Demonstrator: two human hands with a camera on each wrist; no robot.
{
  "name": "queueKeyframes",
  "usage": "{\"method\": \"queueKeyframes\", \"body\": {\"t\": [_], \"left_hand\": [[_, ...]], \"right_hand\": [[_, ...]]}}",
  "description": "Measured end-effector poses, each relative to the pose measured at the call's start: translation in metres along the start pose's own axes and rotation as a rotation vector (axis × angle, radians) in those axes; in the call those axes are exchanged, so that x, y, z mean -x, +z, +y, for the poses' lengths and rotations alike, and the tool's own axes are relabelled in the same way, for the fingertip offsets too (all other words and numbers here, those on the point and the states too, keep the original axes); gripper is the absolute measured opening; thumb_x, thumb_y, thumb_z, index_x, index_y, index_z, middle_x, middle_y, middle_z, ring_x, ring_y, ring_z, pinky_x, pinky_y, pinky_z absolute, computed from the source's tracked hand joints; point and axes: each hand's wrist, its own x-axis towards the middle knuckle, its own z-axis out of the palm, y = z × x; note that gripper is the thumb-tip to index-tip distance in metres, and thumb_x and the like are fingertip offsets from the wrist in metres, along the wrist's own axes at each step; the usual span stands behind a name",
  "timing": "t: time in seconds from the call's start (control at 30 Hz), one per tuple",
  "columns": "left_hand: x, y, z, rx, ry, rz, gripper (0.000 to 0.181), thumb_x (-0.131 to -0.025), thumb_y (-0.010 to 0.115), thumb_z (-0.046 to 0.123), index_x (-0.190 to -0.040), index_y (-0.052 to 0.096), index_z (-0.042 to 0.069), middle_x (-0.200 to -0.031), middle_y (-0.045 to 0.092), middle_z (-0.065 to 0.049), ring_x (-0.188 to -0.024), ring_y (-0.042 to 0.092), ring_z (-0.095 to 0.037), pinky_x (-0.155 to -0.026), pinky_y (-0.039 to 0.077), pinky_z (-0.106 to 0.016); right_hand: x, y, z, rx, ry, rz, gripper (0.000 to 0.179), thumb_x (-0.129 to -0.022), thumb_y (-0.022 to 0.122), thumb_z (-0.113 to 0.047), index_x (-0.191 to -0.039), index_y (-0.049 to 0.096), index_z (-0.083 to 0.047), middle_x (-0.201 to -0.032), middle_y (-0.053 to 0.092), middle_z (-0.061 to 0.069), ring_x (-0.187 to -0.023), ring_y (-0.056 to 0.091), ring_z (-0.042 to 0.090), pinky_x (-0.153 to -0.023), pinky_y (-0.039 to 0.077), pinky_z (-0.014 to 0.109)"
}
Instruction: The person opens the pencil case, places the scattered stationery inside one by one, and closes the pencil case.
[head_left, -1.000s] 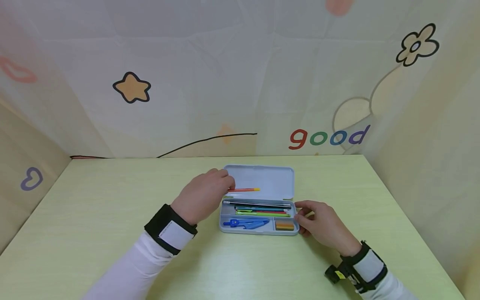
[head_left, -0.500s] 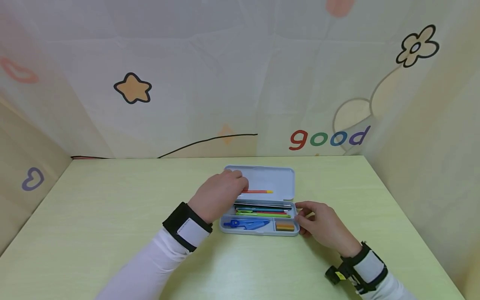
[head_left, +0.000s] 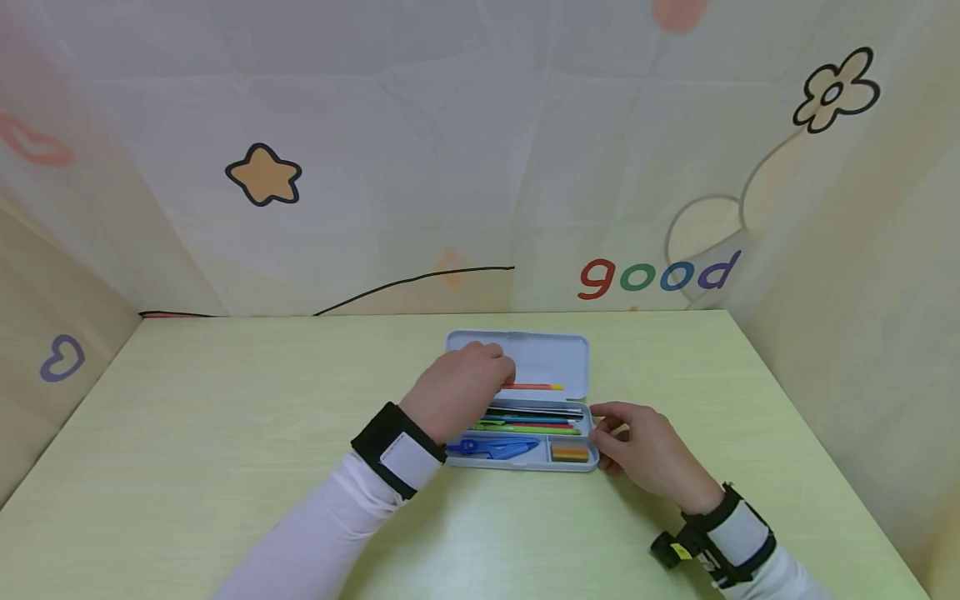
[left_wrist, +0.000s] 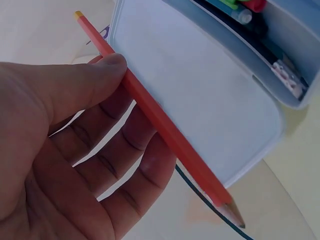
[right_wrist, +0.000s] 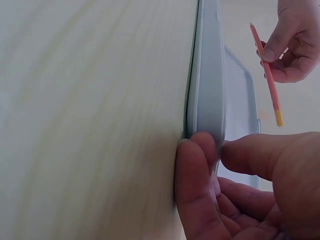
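Note:
My left hand (head_left: 465, 387) pinches a red pencil (left_wrist: 155, 110) with a yellow end between thumb and fingers. In the left wrist view its sharpened tip points to the lower right. The pencil hovers over the raised lid of a pale blue pencil case (head_left: 517, 467), which lies wide on the table. At the case's right end, my right hand (head_left: 645, 446) grips the edge, thumb (right_wrist: 250, 157) on one side and fingers underneath. Several pens and pencils (head_left: 536, 421) lie in the long compartment. Blue compasses (head_left: 495, 447) lie in front of them, partly behind my left wrist.
An eraser (head_left: 570, 452), orange-yellow, sits in the small right compartment of the case. The light wooden table (head_left: 225, 417) runs back to a printed cloth backdrop (head_left: 412, 167), with cloth on both sides.
My left hand has moved to the right across the case with the red pencil in its fingers. The right hand has stayed at the case's end.

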Motion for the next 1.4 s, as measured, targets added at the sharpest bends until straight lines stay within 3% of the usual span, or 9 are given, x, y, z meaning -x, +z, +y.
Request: {"method": "queueKeyframes", "body": {"t": [0.43, 1.4], "left_hand": [[-0.012, 0.009, 0.006, 0.018, -0.003, -0.025, 0.015, -0.097, 0.080, 0.011, -0.112, 0.079, 0.014, -0.103, 0.072, 0.000, -0.092, 0.062, -0.016, -0.083, 0.058, -0.029], [-0.018, 0.030, 0.012, 0.043, -0.005, -0.038, 0.010, -0.099, 0.076, 0.008, -0.107, 0.079, 0.014, -0.099, 0.070, 0.001, -0.088, 0.062, -0.015, -0.078, 0.056, -0.028]], "right_hand": [[-0.001, -0.001, 0.002, -0.007, -0.014, -0.003, 0.043, -0.103, 0.069, -0.007, -0.143, 0.059, 0.005, -0.102, 0.063, 0.012, -0.075, 0.067, 0.021, -0.067, 0.061, 0.031], [-0.001, -0.002, 0.002, -0.013, -0.022, -0.005, 0.043, -0.103, 0.069, -0.006, -0.144, 0.059, 0.005, -0.102, 0.063, 0.012, -0.075, 0.067, 0.021, -0.068, 0.061, 0.030]]}}
